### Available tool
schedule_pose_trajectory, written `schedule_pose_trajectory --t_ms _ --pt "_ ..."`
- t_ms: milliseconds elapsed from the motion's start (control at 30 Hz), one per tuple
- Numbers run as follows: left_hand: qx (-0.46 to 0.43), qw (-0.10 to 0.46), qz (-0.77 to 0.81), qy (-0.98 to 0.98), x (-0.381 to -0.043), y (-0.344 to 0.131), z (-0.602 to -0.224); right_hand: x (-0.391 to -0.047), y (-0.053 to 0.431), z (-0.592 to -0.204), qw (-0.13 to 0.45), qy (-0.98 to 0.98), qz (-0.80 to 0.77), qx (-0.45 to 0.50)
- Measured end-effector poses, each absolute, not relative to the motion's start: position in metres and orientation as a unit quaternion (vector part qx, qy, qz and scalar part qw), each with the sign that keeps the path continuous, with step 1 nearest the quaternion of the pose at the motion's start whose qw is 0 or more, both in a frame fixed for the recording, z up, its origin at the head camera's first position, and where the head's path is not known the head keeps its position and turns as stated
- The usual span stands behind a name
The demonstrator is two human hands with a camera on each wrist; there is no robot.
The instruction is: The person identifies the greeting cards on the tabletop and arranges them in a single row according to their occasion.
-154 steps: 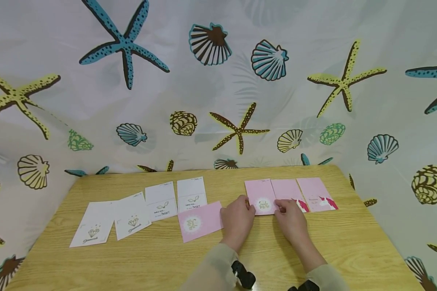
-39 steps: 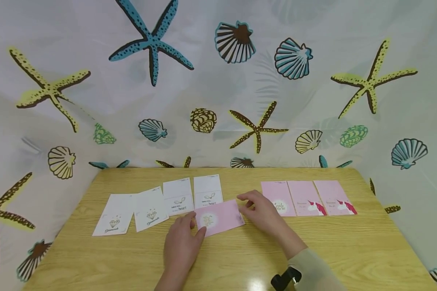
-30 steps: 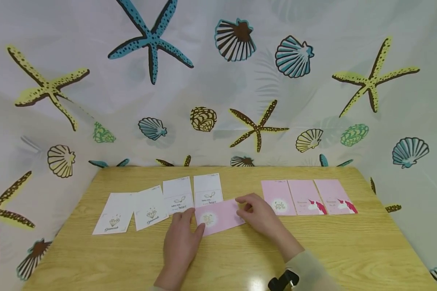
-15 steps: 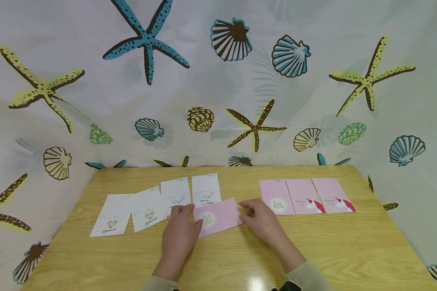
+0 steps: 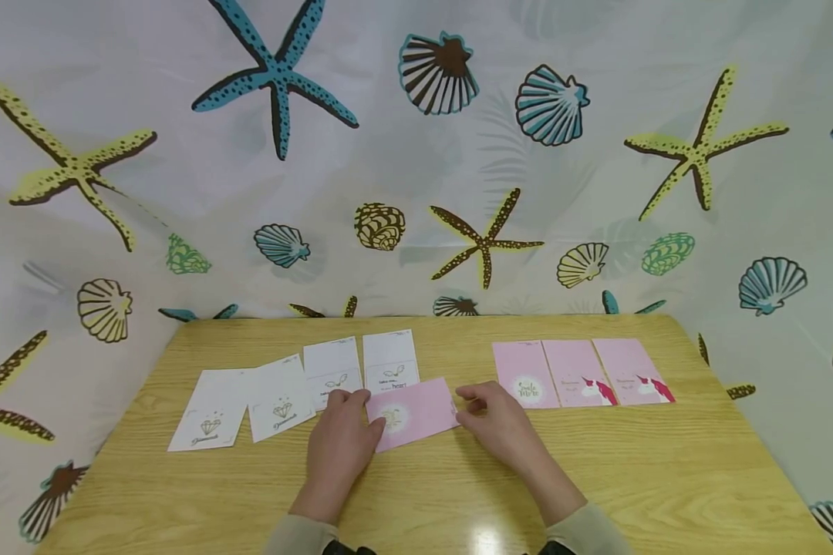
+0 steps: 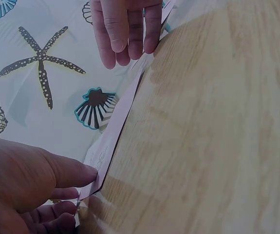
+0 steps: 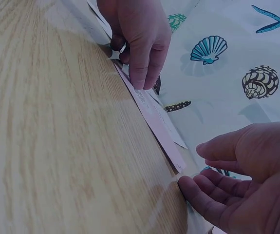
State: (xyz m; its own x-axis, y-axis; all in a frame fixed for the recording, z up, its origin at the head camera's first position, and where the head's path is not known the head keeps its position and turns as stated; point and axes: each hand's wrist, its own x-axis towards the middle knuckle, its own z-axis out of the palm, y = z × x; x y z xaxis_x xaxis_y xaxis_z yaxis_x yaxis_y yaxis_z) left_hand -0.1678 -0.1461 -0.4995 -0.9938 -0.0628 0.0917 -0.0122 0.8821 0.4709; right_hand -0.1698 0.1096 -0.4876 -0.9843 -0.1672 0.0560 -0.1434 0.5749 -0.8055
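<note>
Take the pink card [image 5: 422, 412], likely light and creasable, by its ends: your left hand [image 5: 340, 447] pinches one, your relaxed right hand [image 5: 498, 425] holds nothing.

Head view looks forward and down over the surface [image 5: 423, 501], patterned cloth [image 5: 416, 166] filling the upper frame. Wrist views sit close and low, facing inward, tilted; all three share the head frame's lowest pink card [image 5: 419, 414].
</note>
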Motion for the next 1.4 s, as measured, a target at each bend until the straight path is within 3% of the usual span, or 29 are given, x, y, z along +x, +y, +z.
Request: schedule_pose_trajectory --t_ms 633,1400 --pt "0.009 0.007 -0.253 -0.967 -0.178 -0.153 -0.489 -0.172 0.107 -0.492 0.006 0.879 -0.470 -0.078" --pt "-0.005 0.008 -0.288 -0.957 -0.177 -0.165 -0.491 -0.167 0.108 -0.492 0.021 0.868 -0.490 -0.078"
